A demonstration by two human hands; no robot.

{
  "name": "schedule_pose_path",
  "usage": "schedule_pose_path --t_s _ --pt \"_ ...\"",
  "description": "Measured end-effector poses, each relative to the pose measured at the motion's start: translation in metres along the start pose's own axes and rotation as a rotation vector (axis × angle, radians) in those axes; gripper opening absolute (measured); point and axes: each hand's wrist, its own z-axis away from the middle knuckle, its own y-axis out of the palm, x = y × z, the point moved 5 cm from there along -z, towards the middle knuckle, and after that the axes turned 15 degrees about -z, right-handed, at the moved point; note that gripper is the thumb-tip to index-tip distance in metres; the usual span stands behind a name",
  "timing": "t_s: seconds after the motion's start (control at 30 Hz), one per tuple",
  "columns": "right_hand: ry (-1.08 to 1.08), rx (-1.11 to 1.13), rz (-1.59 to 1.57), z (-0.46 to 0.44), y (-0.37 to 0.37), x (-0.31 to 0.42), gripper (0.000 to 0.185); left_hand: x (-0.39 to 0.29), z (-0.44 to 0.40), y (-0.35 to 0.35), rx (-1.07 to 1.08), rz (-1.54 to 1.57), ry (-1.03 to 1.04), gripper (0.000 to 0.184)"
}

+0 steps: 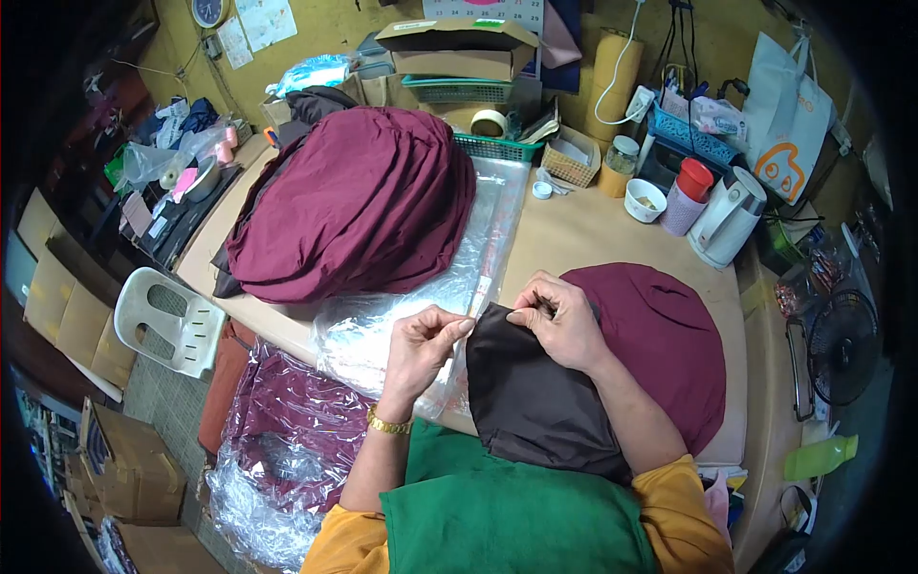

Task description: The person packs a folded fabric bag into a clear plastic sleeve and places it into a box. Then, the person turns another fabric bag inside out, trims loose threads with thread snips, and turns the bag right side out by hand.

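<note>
My right hand [562,320] pinches the top edge of a dark brown cloth [540,397], which hangs down over the table's front edge against the green apron [516,517]. Close to the cloth's upper left corner, the thumb and forefinger of my left hand [421,352] are pressed together; what they hold, if anything, is too small to make out. A rounded maroon fabric piece [669,349] lies beneath my right forearm, beside the dark cloth. Farther back stands a large heap of maroon fabric [359,206].
Clear plastic bags [368,330] lie flat between the heap and my hands. Plastic-wrapped maroon fabric [292,411] sits below the table at left, near a white chair [170,320]. An electric kettle [727,218], a white bowl [644,201] and a jar [620,158] stand back right.
</note>
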Motion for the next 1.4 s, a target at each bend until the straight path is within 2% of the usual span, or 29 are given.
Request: schedule_pose_path --t_s 0.17,0.23,0.27,0.33,0.37,0.4,0.47,0.57,0.7,0.8,0.97,1.1,1.23,1.33,1.4 --pt "0.047 0.01 0.028 0.0 -0.003 -0.005 0.016 0.011 0.002 -0.001 0.035 -0.04 0.077 0.015" --pt "0.087 0.017 0.047 -0.001 -0.001 -0.005 0.015 0.012 0.002 0.002 0.19 0.307 0.061 0.019" --pt "0.023 -0.008 0.127 -0.001 0.0 0.002 0.015 0.009 0.003 0.005 0.188 0.305 0.062 0.019" --pt "-0.046 -0.029 0.206 0.001 0.005 0.011 0.016 -0.004 0.006 0.015 0.214 0.669 -0.04 0.022" --pt "-0.112 -0.086 0.226 0.003 0.006 0.016 0.018 -0.002 0.004 0.015 0.265 0.731 0.016 0.022" --pt "-0.177 -0.143 0.247 0.006 0.005 0.023 0.021 -0.001 0.004 0.015 0.262 0.73 0.02 0.022" --pt "-0.206 -0.094 0.263 0.011 0.007 0.042 0.024 0.004 0.003 0.019 0.23 0.796 -0.024 0.022" --pt "-0.479 0.002 0.642 0.02 0.021 0.065 0.032 0.007 0.003 0.021 0.199 0.796 -0.022 0.022" --pt "-0.607 -0.001 0.73 0.02 0.033 0.07 0.027 0.007 0.003 0.022 0.195 0.713 0.018 0.023" --pt "-0.62 0.023 0.795 0.018 0.037 0.07 0.021 0.004 0.005 0.025 0.174 0.698 0.033 0.024" --pt "-0.578 0.029 0.793 0.014 0.039 0.068 0.016 -0.009 0.012 0.028 0.156 0.651 0.047 0.025" --pt "-0.518 -0.009 0.739 0.014 0.036 0.073 0.017 -0.004 0.011 0.026 0.167 0.625 0.018 0.024" --pt "-0.516 0.019 0.727 0.012 0.038 0.064 0.018 -0.007 0.013 0.03 0.184 0.608 0.056 0.023" --pt "-0.534 -0.046 0.617 0.008 0.028 0.062 0.022 -0.013 0.017 0.03 0.162 0.584 0.035 0.023" --pt "-0.166 -0.143 0.347 -0.001 0.011 0.051 0.038 -0.015 0.018 0.026 0.136 0.553 0.06 0.023"
